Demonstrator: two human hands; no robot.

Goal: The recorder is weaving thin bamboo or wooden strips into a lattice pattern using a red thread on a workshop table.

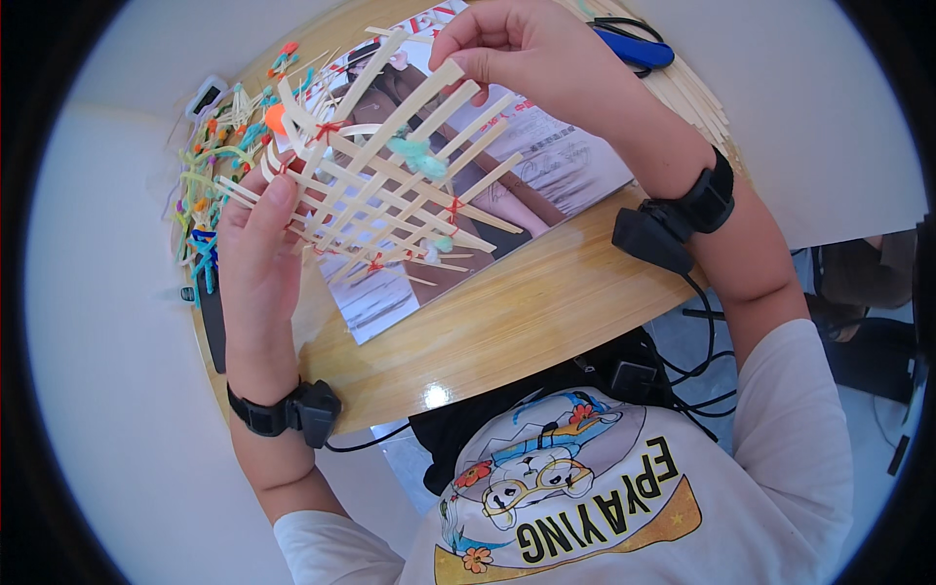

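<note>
left hand point(258, 249) + right hand point(517, 49) | grip woven strip lattice point(390, 180) | above magazine point(565, 161), apparently

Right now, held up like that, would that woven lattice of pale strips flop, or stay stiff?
Probably fairly stiff yet springy: the lattice spans flat between the left hand and right hand. Likely light, since its strips are thin. Its red ties look small, so the loose ends may shift.

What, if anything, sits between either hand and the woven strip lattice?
Nothing visible. The left hand already grips the woven strip lattice at its left edge, and the right hand pinches a strip at its top. The lattice is held up over the magazine on the wooden table.
</note>
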